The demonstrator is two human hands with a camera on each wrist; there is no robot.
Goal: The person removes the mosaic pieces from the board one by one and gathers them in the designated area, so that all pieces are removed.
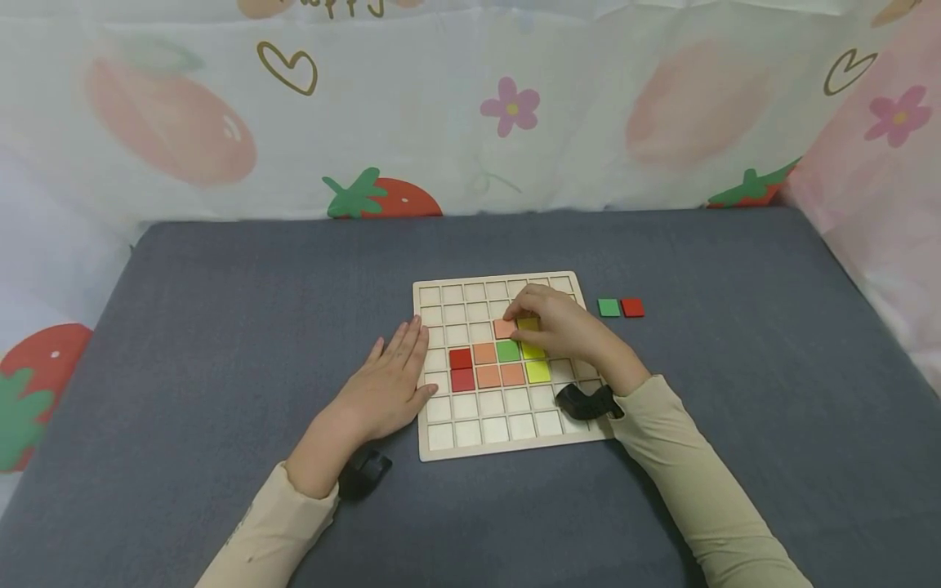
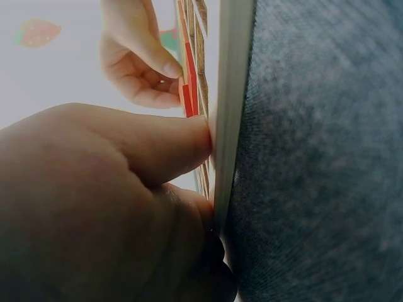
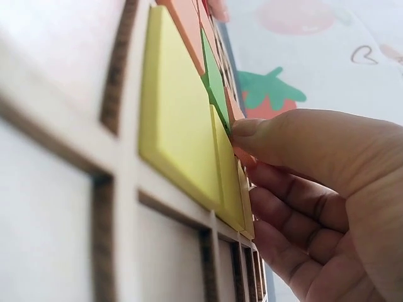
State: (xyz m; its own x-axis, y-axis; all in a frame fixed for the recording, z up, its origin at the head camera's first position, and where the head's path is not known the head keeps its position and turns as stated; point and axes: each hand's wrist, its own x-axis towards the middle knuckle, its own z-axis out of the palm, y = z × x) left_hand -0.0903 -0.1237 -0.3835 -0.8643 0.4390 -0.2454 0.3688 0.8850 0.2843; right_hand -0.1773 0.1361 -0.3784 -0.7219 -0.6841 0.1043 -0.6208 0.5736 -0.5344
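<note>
Beige sleeves [image 1: 706,498]: entering from the lower edge of the head view, one per arm, sloping inward and ending near the wrists.

Printed backdrop [image 1: 441,122]: hanging beyond the far edge of the work surface, showing a strawberry [image 1: 400,198] and a pink flower [image 1: 510,106].

Grey cloth [image 1: 243,327]: spreading across the table in front of the backdrop.

Grid board [image 1: 456,450]: lying flat near the middle of the cloth, carrying coloured tiles in its central cells.

Left hand [image 1: 385,388]: resting along the left rim of the board, fingers extending nearly straight, thumb touching the edge.

Right hand [image 1: 562,327]: reaching over the board from the right, pinching one tile between thumb and fingertips; standing apart from the left hand.

Black wrist units [image 1: 588,402]: sitting one beneath each wrist.

Yellow tiles [image 1: 539,371]: forming a column of three at the right of the coloured group.

Red tiles [image 1: 462,380]: occupying two stacked cells at the left.

Salmon tiles [image 1: 488,376]: filling three cells between red and yellow.

Green tile [image 1: 507,351]: lying among them, touching yellow at its right.

Pinched salmon tile [image 1: 504,329]: being held at the cell just beyond the green one; full seating not determinable.

Loose green tile [image 1: 608,308], loose red tile [image 1: 632,308]: lying side by side on the cloth, right of the board.
</note>
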